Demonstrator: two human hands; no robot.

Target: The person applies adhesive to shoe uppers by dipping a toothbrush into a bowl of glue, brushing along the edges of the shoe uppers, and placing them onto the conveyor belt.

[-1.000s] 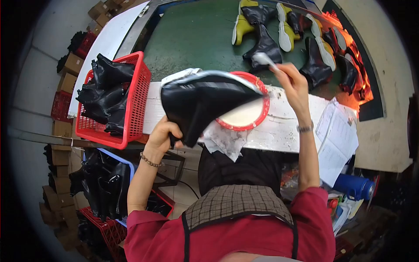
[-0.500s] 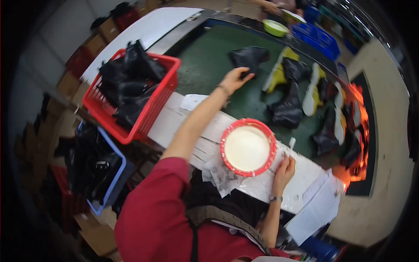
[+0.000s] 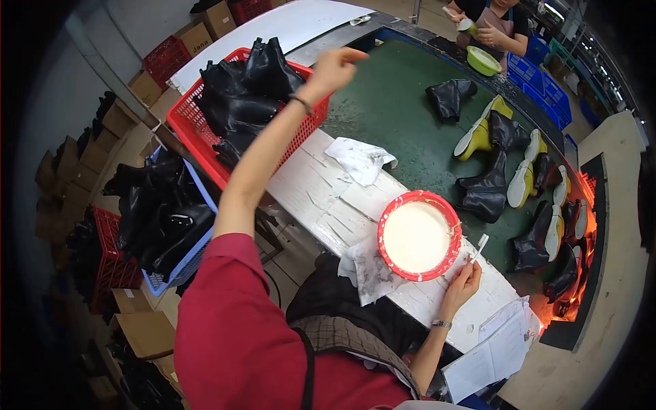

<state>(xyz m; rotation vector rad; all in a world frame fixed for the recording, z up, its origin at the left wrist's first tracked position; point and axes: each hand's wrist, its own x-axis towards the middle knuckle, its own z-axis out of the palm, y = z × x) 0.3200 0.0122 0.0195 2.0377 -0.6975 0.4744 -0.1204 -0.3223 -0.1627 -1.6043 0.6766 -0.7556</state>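
Observation:
My left hand is raised over the right rim of the red basket, fingers partly stretched out and nothing in them. Black boot uppers fill that basket. My right hand rests at the edge of the white board, closed on a small white brush. Left of this hand stands a red bowl of creamy white liquid. On the green belt lies a single black upper, with another black upper nearer the bowl.
Boots with yellow-and-white soles lie toward the glowing heater opening. A blue crate of black uppers stands at left. White cloths and papers lie on the board. Across the belt, a person works near a green bowl.
My left hand has let go of the black upper on the belt and moved left to the red basket's rim. The view has shifted; my right hand still holds the brush.

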